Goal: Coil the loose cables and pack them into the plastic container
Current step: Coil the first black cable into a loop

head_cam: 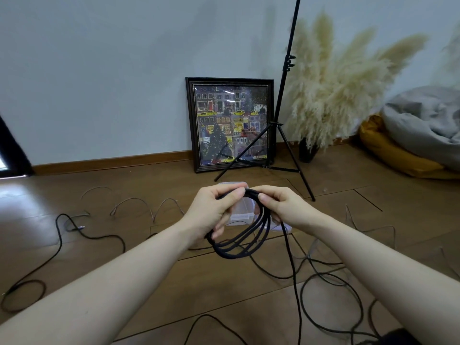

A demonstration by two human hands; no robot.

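**Desk:** What have you got in hand?

**Me:** I've got a black cable coil (pixel 239 235) held up over the floor. My left hand (pixel 214 207) is curled round the top of the loops, thumb clamped on them. My right hand (pixel 278 205) pinches the same bundle just beside it, thumb and forefinger on the strand. Several loops hang down below both hands.

**Desk:** And the container?

**Me:** The plastic container (pixel 242 212) sits on the wood floor (pixel 149 282) directly beyond the coil, partly hidden by my hands and the loops. It's clear and looks open on top, though I can't see inside. So taking the coil as the landmark: the box lies straight ahead and below, its long side running roughly left to right across my view.

**Desk:** Which hand is closer to it?

**Me:** Near enough equal; both hover over its near edge. The left carries the coil's weight, so I'd judge that one does the lowering.

**Desk:** Is the cable fully wound?

**Me:** No. A loose tail (pixel 292 270) drops from the right side of the coil down to the floor and trails toward me. More loose cables (pixel 59 245) lie left of the coil, well apart from the box. I reckon winding goes on before packing.
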